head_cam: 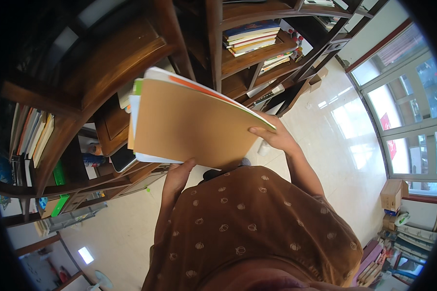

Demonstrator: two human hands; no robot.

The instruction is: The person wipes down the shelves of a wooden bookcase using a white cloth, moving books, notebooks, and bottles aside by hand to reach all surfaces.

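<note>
A stack of thin books or notebooks [196, 123] is held between both hands, a plain brown cover facing up. White, orange, green and pale blue edges stick out beneath it. My left hand [181, 172] grips the lower edge, its thumb near the cover's rim. My right hand [275, 132] clasps the right end, thumb on top and fingers hidden underneath. Beyond the stack stands a dark wooden bookshelf [131, 82]. A black-screened device [123, 158] lies on a shelf left of the stack.
Upright books [32, 132] fill a compartment at left; stacked books [253, 36] lie on an upper shelf. Green folders or box edges [59, 172] show at lower left. Cardboard boxes [391, 194] stand by the glazed doors [404, 109]. A white cylindrical object [264, 148] is on the tiled floor.
</note>
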